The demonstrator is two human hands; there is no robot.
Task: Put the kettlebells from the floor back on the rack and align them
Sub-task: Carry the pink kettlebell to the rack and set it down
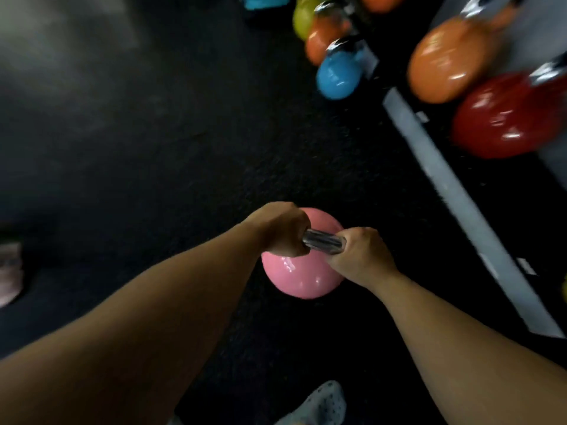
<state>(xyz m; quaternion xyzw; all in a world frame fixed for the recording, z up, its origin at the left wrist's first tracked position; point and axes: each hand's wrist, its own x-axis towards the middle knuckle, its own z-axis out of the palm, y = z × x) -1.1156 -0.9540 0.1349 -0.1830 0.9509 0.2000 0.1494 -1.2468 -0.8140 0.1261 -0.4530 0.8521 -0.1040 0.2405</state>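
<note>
— Writing first: can we read any on these bells or the rack?

— None. We see small pale tags on the grey rack rail, one near its upper end and one lower down, but the blur leaves them blank to us. The kettlebells show no legible marks either.

— Then left to right. What sits at our far left?

— Something pale pink at the edge on the dark floor; we cannot tell what it is. Next comes our left hand, fingers curled tight around the left end of the metal handle. The pink kettlebell hangs or rests directly under both fists; we cannot tell whether it touches the floor.

— And our right hand?

— Our right hand is closed on the handle's right end, knuckles up. A short bare stretch of shiny handle shows between the two fists, and the pink ball bulges out below and behind them.

— Beneath us?

— A light perforated shoe at the bottom edge.

— Further right?

— On the floor beyond, a blue kettlebell, with a small orange kettlebell and a yellow-green kettlebell behind it. Past the rail, up on the rack, a large orange kettlebell stands just beside a red kettlebell. Our pink one lies well apart from those, near the rail's lower stretch.
</note>
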